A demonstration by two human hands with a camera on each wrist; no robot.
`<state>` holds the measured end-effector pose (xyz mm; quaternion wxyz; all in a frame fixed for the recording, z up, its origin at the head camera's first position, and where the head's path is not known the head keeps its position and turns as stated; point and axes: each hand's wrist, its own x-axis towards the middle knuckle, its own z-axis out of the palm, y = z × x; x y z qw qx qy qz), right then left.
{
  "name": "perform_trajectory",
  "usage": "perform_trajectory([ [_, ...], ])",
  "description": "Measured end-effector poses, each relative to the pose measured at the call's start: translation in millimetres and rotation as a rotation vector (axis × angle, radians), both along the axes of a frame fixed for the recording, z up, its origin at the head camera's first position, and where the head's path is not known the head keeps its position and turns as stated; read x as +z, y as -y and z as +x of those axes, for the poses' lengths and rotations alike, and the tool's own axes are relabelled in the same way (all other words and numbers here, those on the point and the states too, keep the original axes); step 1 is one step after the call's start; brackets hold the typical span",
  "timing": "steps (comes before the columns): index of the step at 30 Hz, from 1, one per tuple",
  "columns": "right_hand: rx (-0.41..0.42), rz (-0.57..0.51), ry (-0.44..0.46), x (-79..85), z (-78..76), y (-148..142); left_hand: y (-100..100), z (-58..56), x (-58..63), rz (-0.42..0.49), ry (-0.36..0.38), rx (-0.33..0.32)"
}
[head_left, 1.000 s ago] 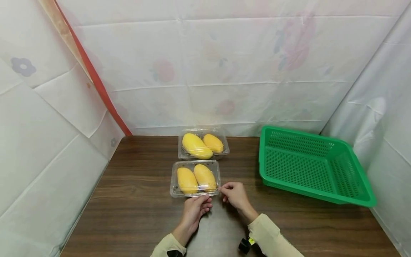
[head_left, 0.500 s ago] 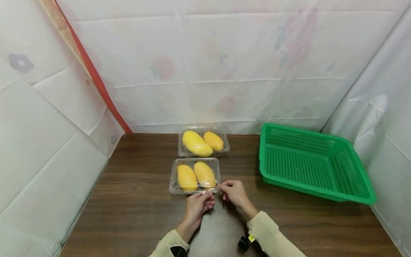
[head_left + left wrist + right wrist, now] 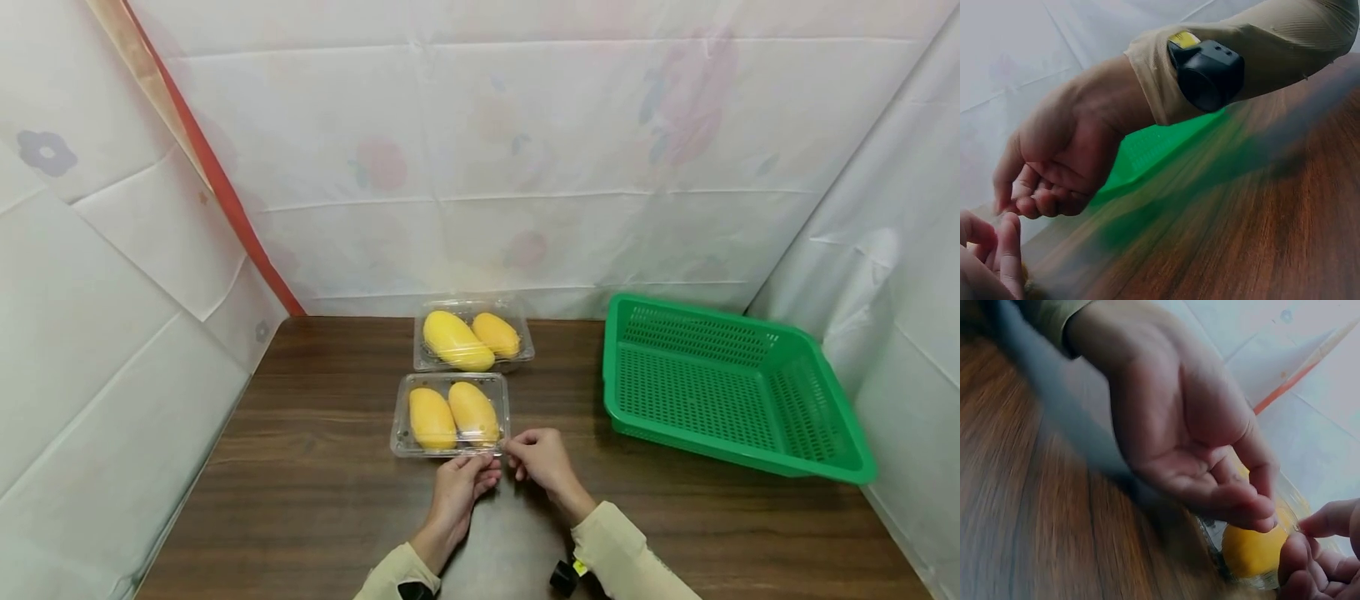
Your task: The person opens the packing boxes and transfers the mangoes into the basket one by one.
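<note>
Your left hand point(image 3: 455, 492) pinches the near edge of the front clear box point(image 3: 402, 419), which lies on the brown table point(image 3: 315, 508), long side going left to right. Your right hand point(image 3: 545, 461) pinches its near right corner.

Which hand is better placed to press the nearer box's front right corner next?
Likely the right hand: it reaches that corner of the box; the left hand is farther left, at its front edge.
</note>
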<state>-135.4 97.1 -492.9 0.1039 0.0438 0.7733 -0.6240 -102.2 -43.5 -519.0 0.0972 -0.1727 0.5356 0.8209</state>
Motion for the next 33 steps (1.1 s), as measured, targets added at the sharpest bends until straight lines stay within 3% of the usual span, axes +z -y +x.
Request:
perform_trajectory([
  [6,-0.072,-0.082,0.009,-1.4,1.1,9,-9,1.7,-0.6,0.033,-0.008,0.086],
  [9,-0.131,-0.131,-0.007,10.6,2.0,13,-13,2.1,0.7,0.025,0.006,0.128],
  [12,-0.131,-0.172,-0.044,28.7,0.0,18,-15,1.8,1.2,0.006,0.019,0.151],
  [17,-0.088,-0.172,-0.009,43.4,-5.9,17,-12,5.3,2.9,-0.019,0.026,0.102],
  [23,-0.073,-0.167,0.047,33.0,-5.0,8,-7,7.6,4.6,-0.026,0.014,0.023],
  [33,-0.079,-0.367,0.055,22.1,-4.8,10,-3,8.9,7.7,-0.035,0.008,0.016],
])
